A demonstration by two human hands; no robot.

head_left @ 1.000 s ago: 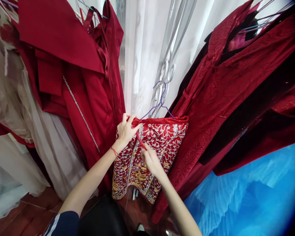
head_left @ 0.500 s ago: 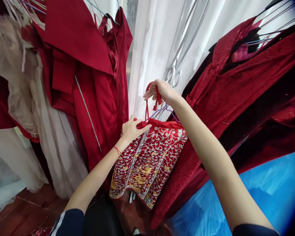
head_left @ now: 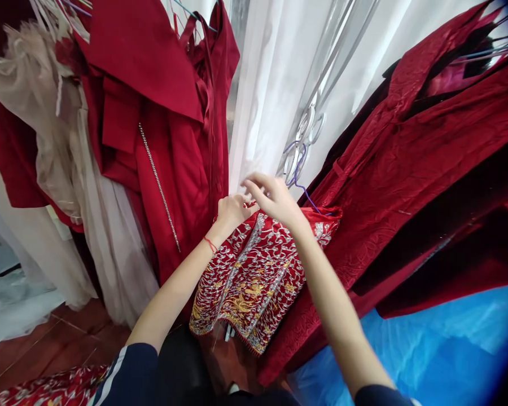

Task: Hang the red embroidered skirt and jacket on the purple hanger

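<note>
A red skirt [head_left: 249, 282] with silver and gold embroidery hangs in front of me, its plain red waistband at the top. My left hand [head_left: 232, 213] is closed on the waistband at its left part; a thin red string circles that wrist. Right beside it, over the waistband, my right hand [head_left: 275, 203] has its fingers bent in towards the left fingertips. Whatever those fingers hold is hidden, and the red drawstring cannot be made out now. A purple wire hanger [head_left: 298, 172] rises from the skirt's right end.
Dark red dresses [head_left: 148, 101] and a beige tulle gown [head_left: 59, 135] hang at the left. Patterned red garments [head_left: 440, 152] hang close on the right, above blue fabric [head_left: 444, 338]. A white curtain [head_left: 262, 96] is behind. Red embroidered cloth [head_left: 46, 389] lies at bottom left on the tiled floor [head_left: 68, 338].
My right hand has come down from above the waistband to beside my left hand. The red drawstring it held up is out of sight. The purple hanger's hook now shows higher up.
</note>
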